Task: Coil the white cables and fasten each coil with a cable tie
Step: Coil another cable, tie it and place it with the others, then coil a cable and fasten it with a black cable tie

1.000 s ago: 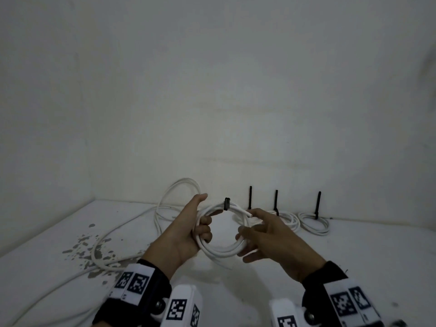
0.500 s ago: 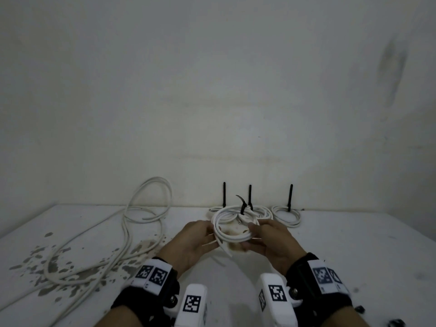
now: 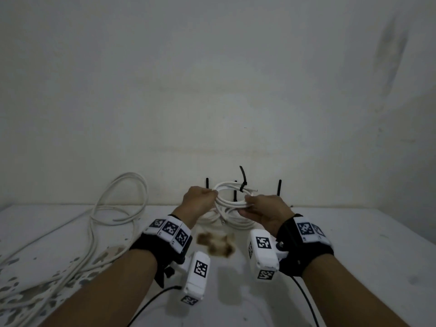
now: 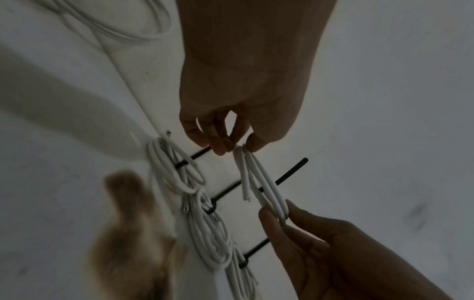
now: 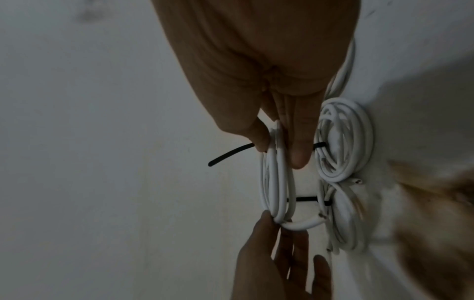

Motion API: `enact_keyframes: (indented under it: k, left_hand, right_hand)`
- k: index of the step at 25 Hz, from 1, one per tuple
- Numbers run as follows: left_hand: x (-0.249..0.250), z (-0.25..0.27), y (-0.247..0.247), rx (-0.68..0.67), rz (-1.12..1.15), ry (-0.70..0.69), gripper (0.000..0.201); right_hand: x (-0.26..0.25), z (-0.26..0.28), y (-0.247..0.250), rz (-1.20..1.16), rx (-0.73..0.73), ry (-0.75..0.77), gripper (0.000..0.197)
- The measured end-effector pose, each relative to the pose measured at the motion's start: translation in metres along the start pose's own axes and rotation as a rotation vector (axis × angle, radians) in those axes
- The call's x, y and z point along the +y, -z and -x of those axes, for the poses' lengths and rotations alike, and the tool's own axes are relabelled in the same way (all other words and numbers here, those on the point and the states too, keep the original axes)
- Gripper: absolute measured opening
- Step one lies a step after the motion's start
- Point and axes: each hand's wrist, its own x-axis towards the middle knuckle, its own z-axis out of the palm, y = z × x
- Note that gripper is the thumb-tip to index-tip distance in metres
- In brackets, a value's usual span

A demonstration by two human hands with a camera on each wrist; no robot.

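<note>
Hands, left (image 3: 200,199) and right (image 3: 264,208), each pinch the tied white coil (image 3: 232,197) above the tabletop (image 3: 354,244), ready, seemingly, to join the finished coils (image 3: 236,223) behind, with loose cable (image 3: 113,208) next.

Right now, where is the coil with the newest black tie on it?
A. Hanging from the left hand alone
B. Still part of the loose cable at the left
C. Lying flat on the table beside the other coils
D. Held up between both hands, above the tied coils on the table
D: the left hand and right hand each pinch one side of the held coil, its black cable tie sticking up, above the tied coils lying on the table.
</note>
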Motion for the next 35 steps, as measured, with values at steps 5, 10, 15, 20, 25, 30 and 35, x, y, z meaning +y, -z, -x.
enact_keyframes:
  k: [5, 10, 15, 20, 25, 30, 35]
  left_hand:
    - [-0.026, -0.035, 0.02, 0.084, -0.123, 0.092, 0.021]
    - [-0.055, -0.05, 0.029, 0.118, -0.118, 0.145, 0.019]
    - [-0.064, -0.055, 0.032, 0.052, -0.087, 0.174, 0.014]
    - [-0.068, -0.049, 0.034, 0.067, 0.098, 0.223, 0.022]
    - [-0.069, -0.048, 0.043, 0.019, 0.167, 0.265, 0.027]
    - [-0.056, -0.037, 0.054, -0.013, 0.153, 0.297, 0.038]
    - [-0.04, -0.013, 0.086, 0.033, 0.103, 0.272, 0.039]
  right_hand:
    - [0.011, -0.026, -0.042, 0.273, -0.066, 0.034, 0.021]
    - [0.047, -0.06, -0.061, 0.576, -0.082, 0.112, 0.032]
    - [0.051, -0.049, -0.061, 0.762, -0.055, 0.179, 0.028]
    - [0.056, -0.052, -0.061, 0.808, -0.014, 0.27, 0.023]
    - [0.053, -0.055, -0.065, 0.636, -0.162, 0.101, 0.014]
    - [0.051, -0.05, -0.059, 0.55, -0.086, 0.075, 0.035]
    - [0.029, -0.025, -0.061, 0.664, -0.062, 0.156, 0.015]
